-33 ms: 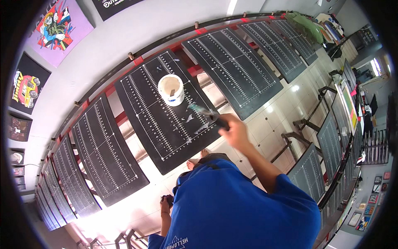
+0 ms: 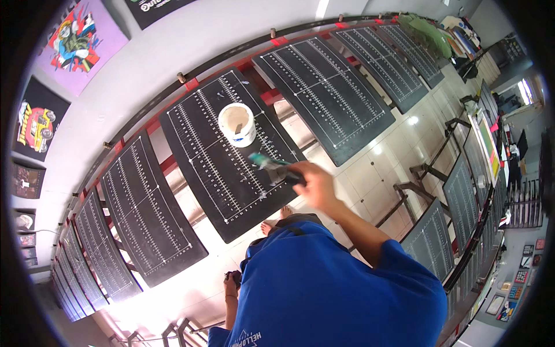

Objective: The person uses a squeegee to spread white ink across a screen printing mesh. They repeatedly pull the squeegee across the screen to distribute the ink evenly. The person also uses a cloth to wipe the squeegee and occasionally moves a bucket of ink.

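My right hand [image 2: 317, 186] is closed around the dark handle of what looks like a paintbrush [image 2: 269, 168], with a grey middle and a teal tip. Motion blurs it. The brush is over the near part of a black printing board [image 2: 203, 176] with white ruler markings; whether it touches the board I cannot tell. Just beyond its tip, a white bucket [image 2: 245, 137] stands on the same board, a flat stick inside it. Low at my left side, my left hand [image 2: 231, 284] is closed on a small dark object [image 2: 234, 276] too small to name.
Similar marked boards stand in a row, one to the left [image 2: 151, 214] and one to the right [image 2: 324, 98], on a red and black frame with a dark rail [image 2: 225, 56] behind. More boards [image 2: 428, 237] stand on the right across the tiled floor [image 2: 370, 179]. Pale smears mark the middle board.
My right hand has moved the brush to the left, and its teal tip now points more toward the board's middle, nearer below the bucket. My left hand stays low at my side.
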Motion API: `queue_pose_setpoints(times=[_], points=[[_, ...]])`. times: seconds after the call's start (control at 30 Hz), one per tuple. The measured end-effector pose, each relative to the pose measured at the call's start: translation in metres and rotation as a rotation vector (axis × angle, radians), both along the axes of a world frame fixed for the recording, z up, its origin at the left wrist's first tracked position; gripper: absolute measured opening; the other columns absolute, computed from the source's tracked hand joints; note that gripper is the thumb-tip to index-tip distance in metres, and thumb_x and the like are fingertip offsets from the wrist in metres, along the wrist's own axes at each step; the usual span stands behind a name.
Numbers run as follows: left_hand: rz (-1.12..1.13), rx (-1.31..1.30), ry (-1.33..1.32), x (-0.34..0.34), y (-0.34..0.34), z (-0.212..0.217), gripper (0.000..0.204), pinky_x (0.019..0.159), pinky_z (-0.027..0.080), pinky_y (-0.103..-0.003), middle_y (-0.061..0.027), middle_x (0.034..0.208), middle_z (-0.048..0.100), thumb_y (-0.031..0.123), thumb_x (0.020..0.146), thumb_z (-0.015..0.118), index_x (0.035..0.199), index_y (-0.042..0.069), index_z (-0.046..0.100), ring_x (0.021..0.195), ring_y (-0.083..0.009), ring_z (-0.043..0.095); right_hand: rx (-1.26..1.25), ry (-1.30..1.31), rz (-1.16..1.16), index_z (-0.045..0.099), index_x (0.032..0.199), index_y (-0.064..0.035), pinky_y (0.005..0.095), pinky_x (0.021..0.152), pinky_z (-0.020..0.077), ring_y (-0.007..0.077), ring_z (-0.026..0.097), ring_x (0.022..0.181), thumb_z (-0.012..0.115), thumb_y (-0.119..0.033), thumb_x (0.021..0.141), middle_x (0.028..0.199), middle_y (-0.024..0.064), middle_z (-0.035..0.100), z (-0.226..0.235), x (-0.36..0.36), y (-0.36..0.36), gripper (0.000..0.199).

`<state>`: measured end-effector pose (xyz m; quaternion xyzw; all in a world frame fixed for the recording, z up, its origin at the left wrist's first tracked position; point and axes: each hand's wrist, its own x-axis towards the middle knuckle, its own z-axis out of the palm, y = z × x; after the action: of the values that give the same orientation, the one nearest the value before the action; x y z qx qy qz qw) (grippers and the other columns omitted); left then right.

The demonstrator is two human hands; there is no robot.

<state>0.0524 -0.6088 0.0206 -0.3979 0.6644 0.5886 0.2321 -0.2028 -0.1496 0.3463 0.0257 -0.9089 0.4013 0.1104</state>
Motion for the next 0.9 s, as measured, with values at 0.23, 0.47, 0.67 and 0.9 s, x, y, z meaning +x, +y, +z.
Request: queue_pose_setpoints(times=[0.23,0.47,0.67,0.9], points=[[-0.167,-0.149,-0.190,0.021,-0.037,0.059,0.040,0.068,0.054,-0.034,-0.0119,0.098,0.070,0.036,0.100,0.056,0.114,0.001,0.067,0.079,-0.0203,0.066,0.170,0.085,0.333,0.066,0.119,-0.0090,0.0328,0.093,0.0504,0.0194,0.062,0.107,0.069,-0.009,0.074,0.115,0.0002,0.065,-0.054,-0.001,-0.071,0.045],[-0.300,-0.212,-0.225,0.001,-0.066,0.103,0.042,0.075,0.053,-0.036,-0.0146,0.103,0.070,0.036,0.100,0.055,0.115,-0.002,0.066,0.087,-0.0237,0.066,0.087,0.146,0.276,0.066,0.117,-0.0096,0.0310,0.092,0.0489,0.0171,0.059,0.109,0.066,-0.013,0.079,0.111,-0.0001,0.062,-0.075,0.007,-0.077,0.038],[-0.407,-0.170,-0.121,-0.023,-0.090,0.094,0.044,0.081,0.051,-0.039,-0.0170,0.107,0.069,0.036,0.100,0.054,0.116,-0.004,0.066,0.093,-0.0267,0.065,0.002,0.183,0.114,0.068,0.111,-0.0108,0.0320,0.088,0.0508,0.0182,0.061,0.105,0.068,-0.012,0.078,0.106,0.0003,0.064,-0.069,0.014,-0.075,0.033],[-0.586,-0.182,0.104,-0.049,-0.162,0.073,0.045,0.085,0.052,-0.040,-0.0182,0.111,0.068,0.035,0.099,0.057,0.119,-0.005,0.063,0.099,-0.0279,0.066,0.016,0.131,0.043,0.066,0.117,-0.0094,0.0354,0.094,0.0501,0.0242,0.060,0.111,0.073,-0.008,0.067,0.117,0.0047,0.065,-0.064,0.022,-0.085,0.050]])
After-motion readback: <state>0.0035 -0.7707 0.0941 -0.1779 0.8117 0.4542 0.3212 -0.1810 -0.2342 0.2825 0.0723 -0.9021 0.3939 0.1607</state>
